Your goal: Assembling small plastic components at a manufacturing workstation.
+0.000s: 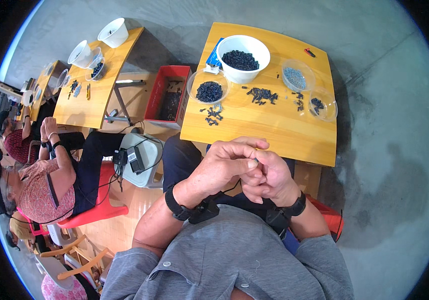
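My left hand [228, 162] and my right hand [273, 177] meet above my lap, just short of the table's front edge. Both are closed, fingertips pinched together around something small and mostly hidden between them. On the wooden table [254, 122] beyond lie loose small black parts [263, 95] in a heap. A clear tub of black parts [209, 92] stands to the left, with more black and silvery pieces [214, 116] in front of it. Right of the heap are a clear tub of small silvery parts [294, 78] and a clear tub holding a few black parts [318, 104].
A large white bowl [244, 52] of black parts stands at the table's back, beside a blue packet [215, 55]. A red-and-black tool [310, 52] lies far right. Left are a red box [167, 95], a pale stool [144, 162] with cabled devices, and seated people at other tables.
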Motion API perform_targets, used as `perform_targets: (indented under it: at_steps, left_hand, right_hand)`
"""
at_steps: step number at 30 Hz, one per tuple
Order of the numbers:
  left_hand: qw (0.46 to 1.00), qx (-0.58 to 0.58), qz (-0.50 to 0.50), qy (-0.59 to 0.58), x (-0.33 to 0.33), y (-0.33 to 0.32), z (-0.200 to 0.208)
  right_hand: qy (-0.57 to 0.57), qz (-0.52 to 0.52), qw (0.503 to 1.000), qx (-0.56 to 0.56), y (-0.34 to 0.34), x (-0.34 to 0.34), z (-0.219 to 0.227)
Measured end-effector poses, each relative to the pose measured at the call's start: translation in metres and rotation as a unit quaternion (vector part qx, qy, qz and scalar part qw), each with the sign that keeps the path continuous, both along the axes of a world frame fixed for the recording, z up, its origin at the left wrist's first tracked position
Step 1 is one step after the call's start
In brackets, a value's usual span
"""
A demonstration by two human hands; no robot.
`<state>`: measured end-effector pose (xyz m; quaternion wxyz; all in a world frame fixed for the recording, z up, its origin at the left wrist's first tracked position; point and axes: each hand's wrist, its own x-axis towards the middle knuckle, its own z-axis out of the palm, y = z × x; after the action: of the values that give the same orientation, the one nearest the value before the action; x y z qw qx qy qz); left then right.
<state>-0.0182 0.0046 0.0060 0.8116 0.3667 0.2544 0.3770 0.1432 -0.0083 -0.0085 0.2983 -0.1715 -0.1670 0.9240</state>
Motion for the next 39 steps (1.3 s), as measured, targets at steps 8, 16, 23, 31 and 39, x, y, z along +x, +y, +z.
perform_targets:
  at_steps: [8, 16, 23, 31, 39]
  left_hand:
    - [0.999, 0.011, 0.007, 0.053, -0.006, 0.005, -0.02]
    - [0.995, -0.03, -0.021, 0.09, 0.005, 0.005, -0.031]
    - [0.992, -0.122, -0.017, 0.029, 0.014, 0.011, -0.013]
    - [0.991, -0.12, 0.0, 0.055, 0.006, 0.008, -0.019]
    - [0.984, -0.023, 0.08, 0.157, 0.013, 0.002, -0.045]
  right_hand:
    - [0.016, -0.077, 0.994, -0.072, -0.01, -0.017, -0.023]
    - [0.0, -0.064, 0.995, -0.07, -0.007, 0.001, -0.028]
    - [0.012, -0.063, 0.997, -0.052, -0.001, 0.012, -0.023]
    - [-0.013, -0.061, 0.996, -0.066, -0.001, 0.002, -0.026]
    - [-0.436, -0.149, 0.87, 0.175, 0.013, 0.044, -0.041]
